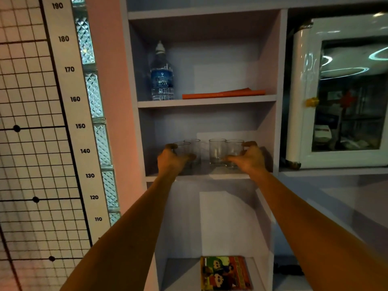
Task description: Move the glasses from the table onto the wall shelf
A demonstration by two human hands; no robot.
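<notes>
Both my arms reach up into the middle bay of the wall shelf (197, 177). My left hand (171, 157) is wrapped around a glass (183, 151), thumb low on its near side and fingers (170, 146) curled over the far left of the rim. My right hand (251, 157) grips another glass (234, 151) the same way, fingers hooked around its right side and thumb pressed against the front. Whether either glass already rests on the shelf board or sits just above it, I cannot tell; their bases are hidden by my hands and the dim light.

Between my two hands stand two more glasses: a back glass (194, 145) just behind and right of my left fingers, and a tall glass (217, 151) touching or nearly touching the one in my right hand. Both stand upright on the board.

Above my fingers, in the next bay, a water bottle (162, 76) stands at the left and a flat orange folder (223, 93) lies to the right. Far below my hands a comic book (225, 273) lies in the bottom bay. To the right of my right hand sits a white cabinet (302, 131) with a glass door. Left of my left arm, a height chart (79, 126) runs down the wall.
</notes>
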